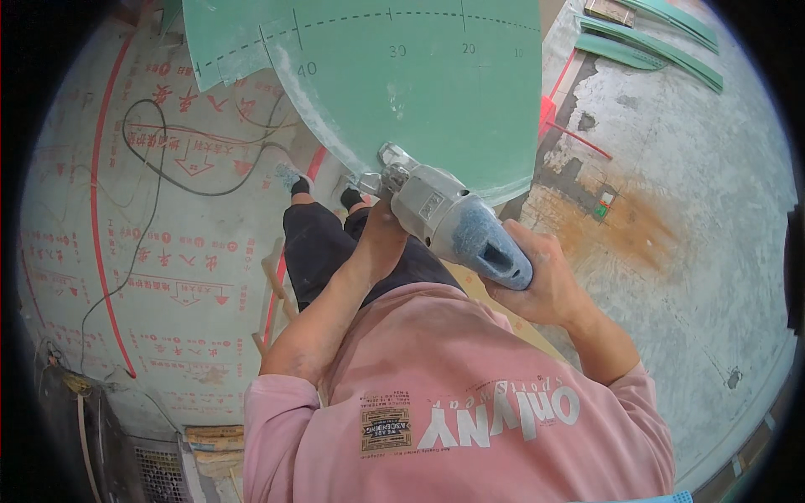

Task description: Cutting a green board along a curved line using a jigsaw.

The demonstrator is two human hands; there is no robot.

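A silver power tool (436, 210) with a dusty blue rear housing lies diagonally, its metal head at the curved, whitened edge of a green board (411, 101) with a dashed, marked line. My left hand (379, 239) is wrapped under the tool's front body, partly hidden by it. My right hand (537, 277) grips the blue rear end. Whether the head touches the board is hard to tell. Below them are my dark-clad legs (323, 251) and pink shirt.
At left, black cables (159, 193) cross a printed protective floor sheet (184, 327). Wooden rails (272, 277) stand beside my legs. Cut green strips (654, 59) and a red rod (587, 142) lie on stained concrete (696, 277) at right. A metal grate (159, 474) shows lower left.
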